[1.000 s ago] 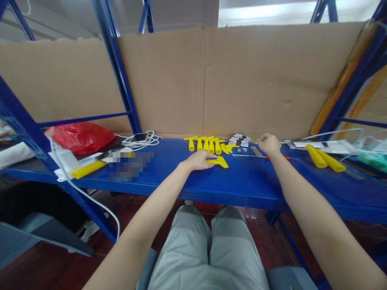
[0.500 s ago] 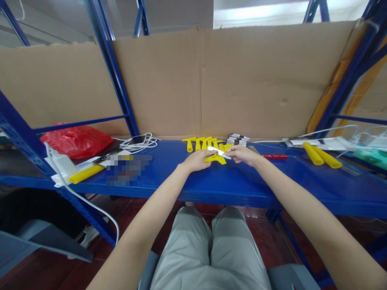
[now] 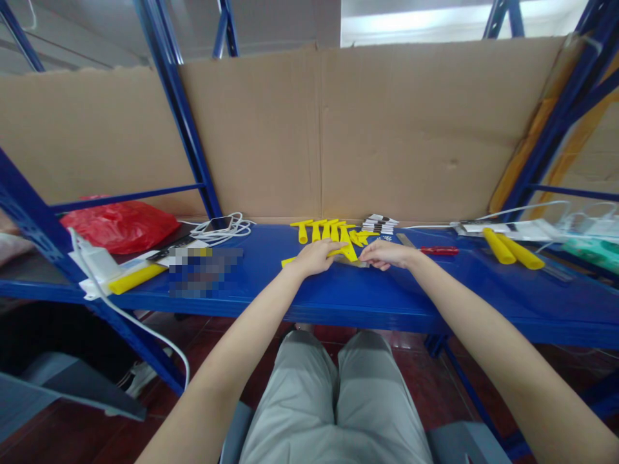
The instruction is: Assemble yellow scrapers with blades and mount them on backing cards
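My left hand (image 3: 316, 258) is clamped on a yellow piece (image 3: 350, 252) over the blue surface (image 3: 387, 293); my right hand (image 3: 387, 253) is just beside its wide end, grip unclear.

Workshop, as shown by blue metal racking (image 3: 187, 122), a bench-height shelf (image 3: 411, 293), cardboard backing (image 3: 256, 135), 1 red-handled screwdriver (image 3: 439, 251), 2 yellow tubular pieces (image 3: 500, 248) and a row of yellow parts (image 3: 316, 233).

Blue tabletop (image 3: 411, 290): small white marks (image 3: 380, 238) toward three o'clock of view centre, too small to read.
Pixelated patch (image 3: 207, 272): between eight and nine o'clock, illegible.
Legible text: none.
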Demonstrator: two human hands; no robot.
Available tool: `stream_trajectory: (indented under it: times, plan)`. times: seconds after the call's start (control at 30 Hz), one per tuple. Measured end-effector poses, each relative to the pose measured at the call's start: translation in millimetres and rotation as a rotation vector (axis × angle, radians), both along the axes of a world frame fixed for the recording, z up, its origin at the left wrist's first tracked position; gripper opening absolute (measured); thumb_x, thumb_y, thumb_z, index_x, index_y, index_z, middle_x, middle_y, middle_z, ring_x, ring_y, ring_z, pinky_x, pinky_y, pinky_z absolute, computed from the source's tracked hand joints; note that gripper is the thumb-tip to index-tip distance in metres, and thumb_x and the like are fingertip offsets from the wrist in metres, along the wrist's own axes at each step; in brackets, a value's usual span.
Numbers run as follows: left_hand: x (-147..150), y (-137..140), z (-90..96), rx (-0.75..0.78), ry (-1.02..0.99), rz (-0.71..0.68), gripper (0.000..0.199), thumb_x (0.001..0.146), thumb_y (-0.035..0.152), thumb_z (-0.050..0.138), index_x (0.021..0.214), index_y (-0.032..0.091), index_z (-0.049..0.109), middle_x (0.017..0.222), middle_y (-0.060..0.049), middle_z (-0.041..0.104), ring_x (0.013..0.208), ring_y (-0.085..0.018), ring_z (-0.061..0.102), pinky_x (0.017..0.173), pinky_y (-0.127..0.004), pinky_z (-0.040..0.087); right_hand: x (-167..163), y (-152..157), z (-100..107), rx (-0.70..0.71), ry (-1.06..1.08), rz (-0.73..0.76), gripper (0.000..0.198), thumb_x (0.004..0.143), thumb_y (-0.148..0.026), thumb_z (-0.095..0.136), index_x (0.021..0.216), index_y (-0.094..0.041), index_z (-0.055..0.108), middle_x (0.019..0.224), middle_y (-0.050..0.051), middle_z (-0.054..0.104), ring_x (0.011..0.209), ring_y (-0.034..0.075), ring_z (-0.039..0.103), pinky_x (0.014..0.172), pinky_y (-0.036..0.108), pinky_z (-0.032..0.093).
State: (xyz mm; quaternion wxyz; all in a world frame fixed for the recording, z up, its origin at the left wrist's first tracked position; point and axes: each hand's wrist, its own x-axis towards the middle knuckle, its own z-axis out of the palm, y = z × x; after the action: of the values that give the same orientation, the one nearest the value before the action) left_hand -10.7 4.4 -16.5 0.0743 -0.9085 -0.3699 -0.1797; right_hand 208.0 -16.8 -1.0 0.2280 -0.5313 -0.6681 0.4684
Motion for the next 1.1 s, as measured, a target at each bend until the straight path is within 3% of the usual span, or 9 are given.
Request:
stream_trajectory:
  times: [0.23,0.33,0.67,1.1]
  plan:
    - [-0.1,-0.1,1.1,-0.039,0.024,-0.016,0.05,0.084,0.015,0.045,0.133,0.025,0.054,0.122,-0.006,0.062,0.112,-0.021,0.057,0.098,-0.032,0.043,7.9,5.5,2.6,0.065,0.054,-0.121,0.028,0.066,-0.025,0.068,0.056,-0.018,0.043,0.041,-0.01,0.031,0.036,0.001,0.022,0.033,0.014,0.015]
    - [0.1,-1.2,1.8,-0.044,0.026,-0.002,0.051,0.084,0.015,0.045,0.133,0.025,0.054,0.124,-0.006,0.062,0.114,-0.021,0.056,0.098,-0.031,0.043,11.1,6.2,2.9,0.105,0.089,-0.148,0.022,0.068,-0.024,0.068,0.06,-0.017,0.049,0.042,-0.008,0.037,0.036,0.002,0.027,0.034,0.014,0.019]
    - [0.1,1.3,-0.9,-0.06,0.055,0.034,0.05,0.084,0.015,0.044,0.133,0.022,0.054,0.123,-0.009,0.062,0.113,-0.022,0.057,0.097,-0.032,0.043,10.8,4.2,3.4,0.081,-0.008,-0.053,0.008,0.066,-0.018,0.067,0.064,-0.013,0.061,0.049,-0.001,0.055,0.037,0.004,0.04,0.033,0.015,0.028]
    - [-0.1,-3.3,2.4,-0.069,0.087,0.029,0.054,0.085,0.016,0.044,0.138,0.025,0.048,0.122,-0.009,0.059,0.109,-0.023,0.058,0.094,-0.032,0.045,10.5,6.0,-2.7,-0.042,0.023,0.08,0.017,0.06,-0.022,0.073,0.068,-0.015,0.06,0.041,-0.008,0.043,0.034,0.001,0.03,0.032,0.013,0.017]
